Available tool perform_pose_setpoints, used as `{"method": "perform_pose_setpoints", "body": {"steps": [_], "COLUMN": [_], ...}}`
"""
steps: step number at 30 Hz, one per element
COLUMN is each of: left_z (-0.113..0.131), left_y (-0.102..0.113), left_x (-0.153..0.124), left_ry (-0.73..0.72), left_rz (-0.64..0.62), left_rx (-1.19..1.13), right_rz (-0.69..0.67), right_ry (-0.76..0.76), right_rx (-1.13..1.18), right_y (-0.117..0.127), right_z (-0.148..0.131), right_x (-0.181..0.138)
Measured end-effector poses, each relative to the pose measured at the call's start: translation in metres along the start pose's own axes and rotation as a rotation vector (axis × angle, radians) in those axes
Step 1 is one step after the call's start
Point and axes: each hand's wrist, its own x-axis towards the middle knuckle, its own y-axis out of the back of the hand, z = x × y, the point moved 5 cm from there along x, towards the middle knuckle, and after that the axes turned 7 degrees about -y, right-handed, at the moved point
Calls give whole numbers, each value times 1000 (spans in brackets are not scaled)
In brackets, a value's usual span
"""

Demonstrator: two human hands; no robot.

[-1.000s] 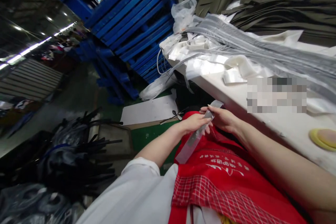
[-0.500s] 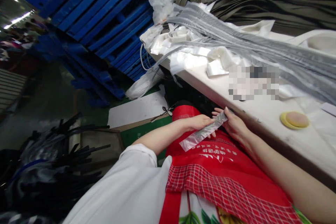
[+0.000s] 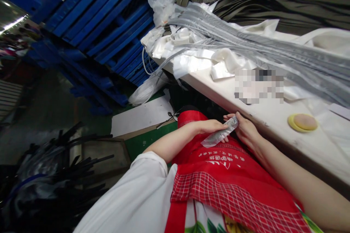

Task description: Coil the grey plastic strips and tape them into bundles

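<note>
A narrow clear plastic bag (image 3: 216, 137), crinkled and shiny, is stretched between my hands above the lap of my red apron (image 3: 218, 174). My left hand (image 3: 213, 126) grips its middle, thumb on top and fingertips showing beneath. At the bag's upper right end, my right hand (image 3: 244, 128) pinches it between thumb and fingers. Something greyish shows through the plastic, but I cannot make out what it is. Both hands are just off the edge of the white table (image 3: 210, 93).
Long grey strips (image 3: 246, 42) and white satiny fabric (image 3: 191, 63) lie along the table. A yellow round dish (image 3: 303, 122) sits nearer me. Blue pallets (image 3: 104, 18) stand ahead on the left; black strips (image 3: 54, 178) are heaped at lower left. Dark olive strips (image 3: 273, 3) lie at the back.
The bag's loose end has drawn up and right, so less of it hangs past my left hand. Both hands keep their hold. The whole view has shifted slightly.
</note>
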Motion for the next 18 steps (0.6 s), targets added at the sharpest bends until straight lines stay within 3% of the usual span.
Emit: {"method": "perform_pose_setpoints", "body": {"steps": [2, 4, 7, 11, 13, 18], "left_z": [-6, -10, -14, -16, -16, -23], "left_y": [3, 7, 10, 9, 9, 8], "left_x": [-10, -13, -4, 5, -1, -38], "left_ry": [28, -2, -62, -83, -69, 118], "left_rz": [-12, 73, 214, 286, 283, 131], "left_rx": [-6, -32, -58, -79, -77, -60], "right_rz": [17, 3, -65, -101, -67, 8], "right_ry": [2, -13, -56, -90, -84, -68], "right_rx": [14, 20, 23, 36, 61, 121], "right_y": [0, -5, -17, -21, -16, -1], "right_z": [3, 8, 18, 25, 24, 22], "right_x": [4, 5, 2, -1, 1, 11]}}
